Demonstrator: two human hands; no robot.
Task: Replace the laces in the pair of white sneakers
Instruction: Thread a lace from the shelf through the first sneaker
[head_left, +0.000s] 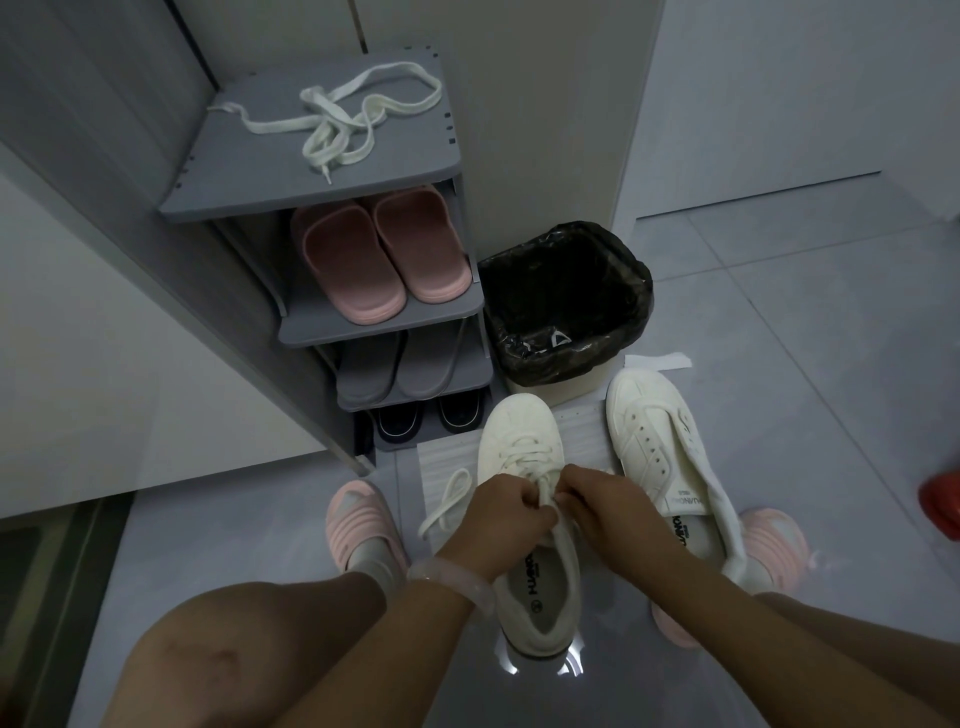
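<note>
At the far left we see a grey rack (332, 197) against the wall. A loose lace (343, 117) lies tangled on its top shelf. Pink slippers (382, 254) sit on the shelf below, grey slippers (395, 366) under those, and dark shoes (431, 415) at the bottom.

Right of the rack stands a bin (566, 306) lined with a black bag. A white sheet (582, 431) lies on the floor in front of it, under the toes of the sneakers.

Our left hand (506, 512) sits over the middle of the laced sneaker (530, 571), its fingers curled and pinching the lace (543, 493) at the top eyelets. A loop of that lace (444, 501) trails out to the left of this grip, onto the sheet. A pale bracelet (452, 577) circles the left wrist.

Our right hand (608, 506) meets the left just above the tongue, fingers likewise pinching the lace, so both grips touch the same spot. The sneaker points away from us, its heel near our knees.

Just beside it on the right lies the second sneaker (670, 467), its eyelets bare and its tongue folded open.

Our feet in pink sandals (363, 525) flank the pair. A red thing (943, 506) shows at the right edge; we cannot tell what it is.
</note>
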